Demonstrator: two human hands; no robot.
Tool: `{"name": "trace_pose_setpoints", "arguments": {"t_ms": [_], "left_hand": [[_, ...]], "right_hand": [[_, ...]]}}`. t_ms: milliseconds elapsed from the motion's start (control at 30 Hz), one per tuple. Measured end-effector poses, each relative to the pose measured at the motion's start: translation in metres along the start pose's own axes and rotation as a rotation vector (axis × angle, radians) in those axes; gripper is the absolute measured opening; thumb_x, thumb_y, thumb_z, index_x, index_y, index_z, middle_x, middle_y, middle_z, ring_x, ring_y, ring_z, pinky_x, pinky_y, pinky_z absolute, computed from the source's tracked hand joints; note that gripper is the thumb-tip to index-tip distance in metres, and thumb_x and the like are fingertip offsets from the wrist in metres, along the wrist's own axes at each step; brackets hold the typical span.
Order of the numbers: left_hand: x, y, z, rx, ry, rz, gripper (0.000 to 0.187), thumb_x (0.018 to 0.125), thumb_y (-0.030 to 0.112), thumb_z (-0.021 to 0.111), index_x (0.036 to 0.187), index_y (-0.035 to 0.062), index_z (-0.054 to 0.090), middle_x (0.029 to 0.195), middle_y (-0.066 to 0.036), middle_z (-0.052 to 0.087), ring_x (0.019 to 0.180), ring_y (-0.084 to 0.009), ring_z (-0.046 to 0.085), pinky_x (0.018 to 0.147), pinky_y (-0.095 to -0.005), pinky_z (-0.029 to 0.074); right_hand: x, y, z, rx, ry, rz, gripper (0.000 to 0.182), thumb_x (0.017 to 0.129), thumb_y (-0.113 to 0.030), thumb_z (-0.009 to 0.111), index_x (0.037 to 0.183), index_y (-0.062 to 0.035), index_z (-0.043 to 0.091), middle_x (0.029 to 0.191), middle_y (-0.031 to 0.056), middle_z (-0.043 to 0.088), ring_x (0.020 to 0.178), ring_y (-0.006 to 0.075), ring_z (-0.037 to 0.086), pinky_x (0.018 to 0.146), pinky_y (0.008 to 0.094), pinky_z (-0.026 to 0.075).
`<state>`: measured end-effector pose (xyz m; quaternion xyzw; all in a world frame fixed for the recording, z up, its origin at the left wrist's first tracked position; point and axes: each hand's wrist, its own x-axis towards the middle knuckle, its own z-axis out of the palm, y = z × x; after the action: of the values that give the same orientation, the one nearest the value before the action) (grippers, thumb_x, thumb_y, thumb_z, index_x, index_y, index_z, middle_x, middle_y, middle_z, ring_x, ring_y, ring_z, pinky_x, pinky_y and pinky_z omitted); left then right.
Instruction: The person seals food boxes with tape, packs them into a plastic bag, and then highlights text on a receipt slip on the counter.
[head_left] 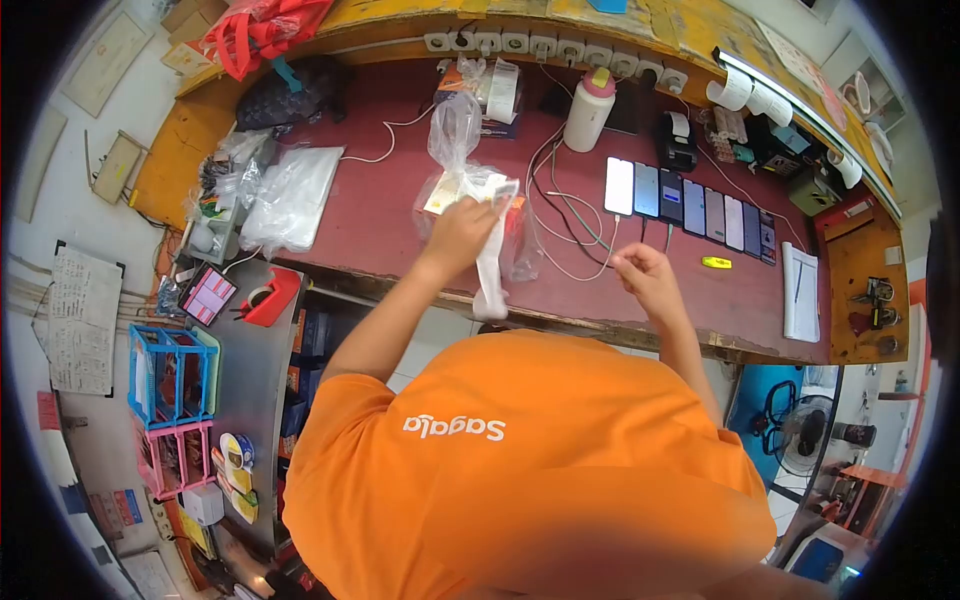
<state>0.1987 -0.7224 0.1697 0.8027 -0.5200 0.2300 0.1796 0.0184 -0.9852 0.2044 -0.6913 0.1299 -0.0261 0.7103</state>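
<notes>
My left hand is closed, its fingers pinching a long white strip that looks like receipt paper. The strip hangs down past the desk's front edge. Under and beyond that hand sits a small box in a clear plastic bag, whose gathered top stands upright. Over the desk to the right, my right hand has its fingers curled together. Whether anything is between them I cannot make out. Thin charging cables lie close to its fingertips.
Several phones lie in a row on the red desk. Near them are a yellow highlighter, a notebook and a white bottle. Plastic packaging lies at left. Power sockets line the back.
</notes>
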Motion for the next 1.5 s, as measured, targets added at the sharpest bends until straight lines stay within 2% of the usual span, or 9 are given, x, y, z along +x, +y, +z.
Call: {"name": "trace_pose_setpoints", "arguments": {"t_ms": [133,300,667,800,1067,1133,1200,1367,1500], "left_hand": [[0.015,-0.036,-0.011,0.051,-0.094,-0.034,0.046,0.079,0.024,0.063,0.123,0.0129,0.055,0.114,-0.008,0.057,0.103,-0.0275,0.050,0.083,-0.0408,0.039],[0.012,-0.075,-0.003,-0.075,-0.324,-0.224,0.058,0.071,0.050,0.069,0.123,0.0267,0.056,0.150,-0.013,0.015,0.135,-0.0384,0.019,0.103,-0.0543,0.019],[0.005,-0.086,0.005,-0.378,-0.390,-0.386,0.078,0.051,0.050,0.080,0.122,0.0267,0.057,0.143,-0.019,0.030,0.130,-0.0418,0.026,0.103,-0.0550,0.025],[0.004,-0.086,0.003,-0.382,-0.377,-0.338,0.084,0.051,0.053,0.079,0.127,0.0263,0.054,0.142,-0.020,0.031,0.130,-0.0413,0.025,0.103,-0.0546,0.024],[0.009,-0.099,-0.025,-0.116,-0.328,-0.224,0.079,0.057,0.054,0.076,0.122,0.0126,0.057,0.132,-0.017,0.044,0.127,-0.0359,0.033,0.105,-0.0552,0.019],[0.018,-0.128,-0.041,-0.042,-0.539,-0.174,0.066,0.062,0.046,0.074,0.116,0.0105,0.060,0.124,-0.013,0.051,0.118,-0.0310,0.041,0.104,-0.0543,0.020],[0.033,-0.125,-0.060,0.029,-0.756,-0.121,0.053,0.067,0.039,0.071,0.109,0.0084,0.063,0.115,-0.008,0.058,0.110,-0.0261,0.049,0.104,-0.0533,0.022],[0.076,-0.048,-0.113,0.266,-0.317,0.396,0.022,0.066,0.019,0.063,0.088,0.0129,0.066,0.096,0.001,0.062,0.096,-0.0189,0.054,0.098,-0.0509,0.027],[0.098,0.009,-0.175,0.152,0.196,0.046,0.030,0.070,0.022,0.069,0.098,0.0125,0.063,0.107,-0.005,0.058,0.103,-0.0224,0.053,0.098,-0.0477,0.028]], "right_hand": [[0.046,-0.015,0.038,-0.139,-0.113,-0.057,0.015,0.085,-0.017,0.066,0.086,-0.0021,0.064,0.066,-0.0034,0.056,0.058,0.0032,0.047,0.051,0.0191,0.037],[0.118,-0.033,0.116,-0.369,-0.321,-0.158,0.019,0.080,-0.017,0.067,0.086,0.0012,0.068,0.073,0.0070,0.066,0.065,0.0098,0.058,0.058,0.0270,0.046],[0.164,0.005,0.182,-1.056,-0.014,-0.197,0.048,0.067,-0.034,0.075,0.094,-0.0007,0.054,0.077,0.0169,0.065,0.070,0.0333,0.063,0.063,0.0406,0.049],[0.154,0.012,0.147,-0.929,0.003,0.138,0.065,0.066,-0.042,0.077,0.105,0.0007,0.046,0.088,0.0177,0.065,0.080,0.0305,0.064,0.066,0.0380,0.049],[0.155,0.023,0.110,-0.566,0.093,0.057,0.076,0.068,-0.046,0.075,0.120,0.0007,0.047,0.110,0.0230,0.058,0.102,0.0341,0.056,0.085,0.0414,0.044],[0.162,0.008,0.127,-0.843,0.060,-0.601,0.068,0.070,-0.039,0.074,0.122,-0.0023,0.049,0.110,0.0197,0.055,0.108,0.0333,0.050,0.093,0.0403,0.039],[0.174,0.002,0.151,-0.995,-0.102,-0.695,0.062,0.073,-0.038,0.072,0.122,-0.0056,0.052,0.123,0.0208,0.047,0.120,0.0332,0.039,0.102,0.0452,0.028],[0.192,-0.021,0.149,-1.181,-0.570,-0.995,0.029,0.064,-0.021,0.067,0.085,-0.0011,0.065,0.086,0.0142,0.062,0.091,0.0283,0.058,0.107,0.0479,0.025],[0.187,-0.078,0.052,-1.068,-0.232,-1.171,0.019,0.062,-0.010,0.060,0.079,-0.0055,0.065,0.074,0.0112,0.061,0.081,0.0278,0.060,0.109,0.0479,0.023]]}}
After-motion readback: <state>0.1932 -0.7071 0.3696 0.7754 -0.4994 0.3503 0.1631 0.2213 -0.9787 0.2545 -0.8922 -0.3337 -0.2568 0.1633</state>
